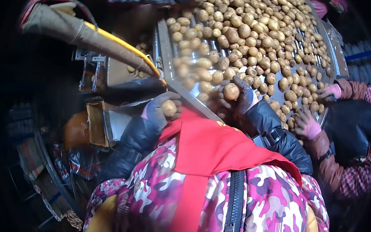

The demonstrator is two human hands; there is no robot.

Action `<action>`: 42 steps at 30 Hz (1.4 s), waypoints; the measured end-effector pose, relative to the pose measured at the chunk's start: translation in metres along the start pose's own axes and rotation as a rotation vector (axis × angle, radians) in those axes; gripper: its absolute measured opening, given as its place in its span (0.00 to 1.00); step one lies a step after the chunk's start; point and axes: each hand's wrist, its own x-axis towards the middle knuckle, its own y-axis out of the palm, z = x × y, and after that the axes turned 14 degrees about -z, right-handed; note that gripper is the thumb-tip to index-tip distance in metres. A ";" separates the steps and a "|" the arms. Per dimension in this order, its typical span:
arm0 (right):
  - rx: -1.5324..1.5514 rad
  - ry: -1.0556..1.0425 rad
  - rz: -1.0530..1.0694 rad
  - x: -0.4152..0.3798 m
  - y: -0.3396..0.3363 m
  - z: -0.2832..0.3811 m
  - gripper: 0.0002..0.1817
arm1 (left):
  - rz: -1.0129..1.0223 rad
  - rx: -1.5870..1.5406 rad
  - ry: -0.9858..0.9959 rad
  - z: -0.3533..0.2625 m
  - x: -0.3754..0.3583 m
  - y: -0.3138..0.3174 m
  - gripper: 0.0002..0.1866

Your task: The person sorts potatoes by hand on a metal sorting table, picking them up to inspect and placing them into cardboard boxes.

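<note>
My left hand (pixel 158 111), in a dark glove, is closed around one potato (pixel 169 108) just outside the near rim of the sorting table (pixel 166 47). My right hand (pixel 242 97), also gloved, grips another potato (pixel 231 91) over the table's near end. Many loose potatoes (pixel 248 31) cover the table surface beyond both hands. My pink camouflage jacket and red scarf (pixel 209 151) fill the lower middle of the view.
A co-worker at the right, in pink gloves (pixel 308 126), reaches onto the table among the potatoes. A grey chute with a yellow edge (pixel 89 35) slants in from the upper left. Metal bins (pixel 120 72) with a few potatoes and a box (pixel 97 124) sit left of the table.
</note>
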 end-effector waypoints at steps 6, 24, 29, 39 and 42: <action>-0.118 -0.317 0.153 0.013 -0.022 0.007 0.29 | 0.272 -0.073 0.197 -0.017 0.007 0.063 0.35; -0.838 -0.970 0.247 -0.021 -0.017 0.020 0.30 | 0.590 0.465 0.601 -0.018 0.023 0.126 0.39; -1.067 -1.122 0.089 -0.042 -0.007 0.019 0.31 | 0.536 0.492 0.561 -0.010 0.033 0.118 0.38; -1.067 -1.062 0.086 -0.025 -0.012 0.009 0.31 | 0.599 0.305 0.415 -0.017 0.015 0.105 0.40; -1.127 -1.154 -0.007 -0.007 -0.021 0.004 0.30 | 0.613 0.011 0.252 -0.014 0.009 0.097 0.34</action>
